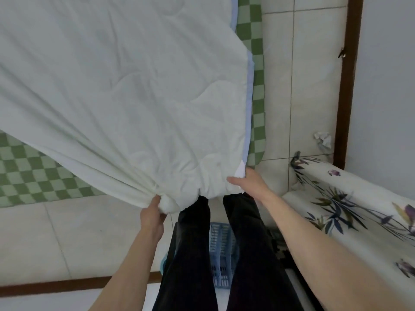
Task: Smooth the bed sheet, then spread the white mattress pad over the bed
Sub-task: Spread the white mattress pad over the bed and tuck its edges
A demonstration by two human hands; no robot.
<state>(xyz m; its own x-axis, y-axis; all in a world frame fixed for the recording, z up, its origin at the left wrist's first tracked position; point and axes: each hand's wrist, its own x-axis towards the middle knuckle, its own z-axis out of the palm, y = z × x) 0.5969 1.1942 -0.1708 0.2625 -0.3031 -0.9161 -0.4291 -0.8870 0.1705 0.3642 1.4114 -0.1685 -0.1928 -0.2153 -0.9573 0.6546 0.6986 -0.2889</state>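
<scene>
Far left, low: green-and-white checked bed sheet lies flat on the bed, exposed below the slanting edge of the pad; a narrow strip of it also shows along the bed's right side. Beneath it, pale floor tiles and a brown baseboard.

Centre: white mattress pad, quilted with curved stitching, covers most of the bed and is drawn into taut folds running toward its near corner. A light blue trim runs along its right edge. The corner is lifted off the bed, bunched.

Left hand grips a wad of the pad's near edge, fingers curled around the gathered cloth. Dark trouser legs stand just below, with a blue plastic basket on the floor between them.

Right hand holds the pad's corner beside a small white tag, thumb lying across the top of the cloth, fingers hidden under it.

Far right: floral-printed fabric draped over something, a crumpled white scrap by the brown door frame.
</scene>
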